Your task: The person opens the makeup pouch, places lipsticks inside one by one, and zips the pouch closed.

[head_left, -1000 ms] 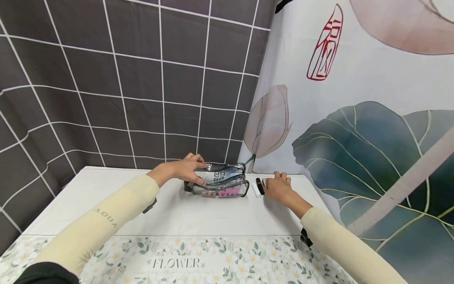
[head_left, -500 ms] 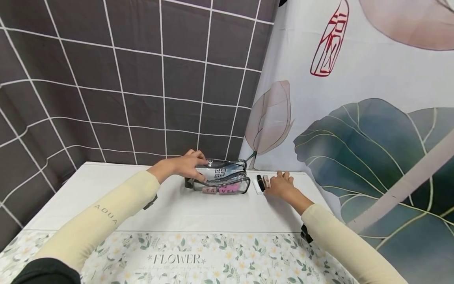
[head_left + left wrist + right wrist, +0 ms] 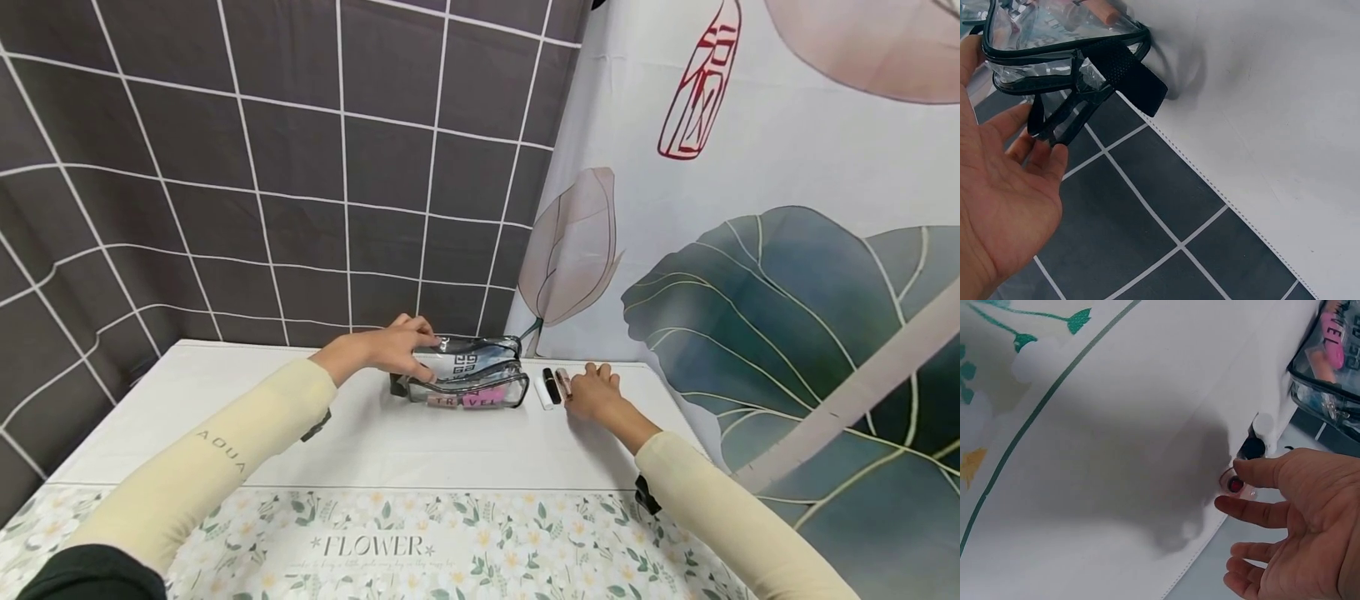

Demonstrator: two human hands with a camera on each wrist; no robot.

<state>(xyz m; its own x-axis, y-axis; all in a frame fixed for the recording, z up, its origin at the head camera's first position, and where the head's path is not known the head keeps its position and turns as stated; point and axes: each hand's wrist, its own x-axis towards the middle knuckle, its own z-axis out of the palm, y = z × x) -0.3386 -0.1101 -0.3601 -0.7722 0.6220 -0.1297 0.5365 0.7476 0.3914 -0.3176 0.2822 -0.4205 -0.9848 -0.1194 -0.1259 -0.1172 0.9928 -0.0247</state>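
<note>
My left hand (image 3: 393,348) holds the left end of a clear toiletry bag (image 3: 467,365) with black trim, thumb at the front and fingers behind. Pink and peach items show through its plastic, and "TRAVEL" is printed on the front. To the right of the bag, a white tube (image 3: 543,392), a black tube (image 3: 552,387) and a pinkish lipstick tube (image 3: 564,382) lie side by side. My right hand (image 3: 595,393) is just right of these. In the right wrist view its thumb and index finger lie spread on either side of the pinkish tube's red-centred end.
The white tabletop (image 3: 420,450) has a floral cover (image 3: 480,542) along its front. Behind stands a dark grid-patterned cloth (image 3: 285,225), with a white leaf-print curtain (image 3: 780,317) at the back right. A black strap tab (image 3: 1138,84) sticks out from the bag's end.
The pinkish tube, mostly hidden by my right hand a second ago, now shows beside the black one. My right hand has shifted slightly right; my left stays on the bag.
</note>
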